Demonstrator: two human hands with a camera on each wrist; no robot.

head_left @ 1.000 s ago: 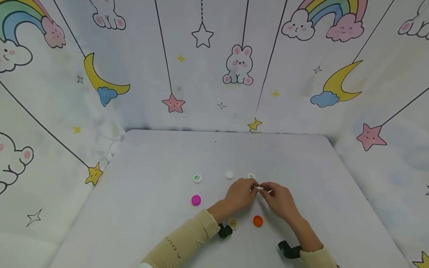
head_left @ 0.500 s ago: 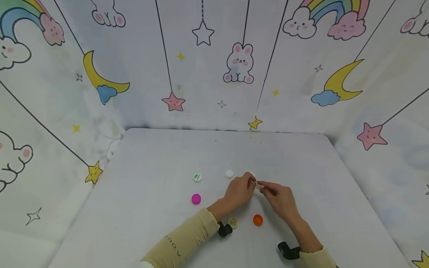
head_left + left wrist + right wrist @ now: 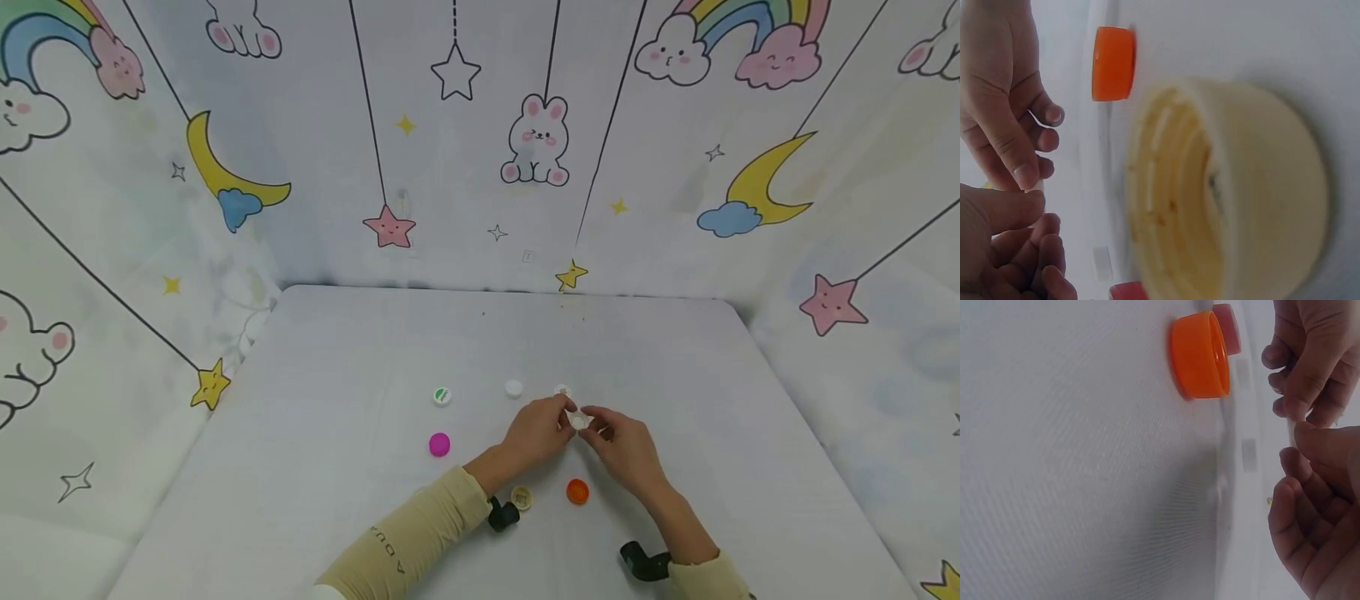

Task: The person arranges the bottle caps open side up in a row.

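My left hand and right hand meet above the white table, fingertips close together. Between them they pinch a small whitish, thin-looking piece, each hand at one side; its kind is too small to tell. Only a sliver of the white piece shows in the right wrist view. Just behind the fingers lies a white cap with a printed mark, partly covered. Closer to my sleeves lie an orange bottle cap and a cream cap, hollow side showing.
Left of my hands lie a magenta cap, a white cap with a green mark and a plain white cap. Black wrist cameras sit at both wrists. A wall with cartoon prints stands behind the table.
The whitish piece, mostly covered by the fingers before, now shows more between them. The right fingers shifted slightly around it. The caps on the table have stayed put.
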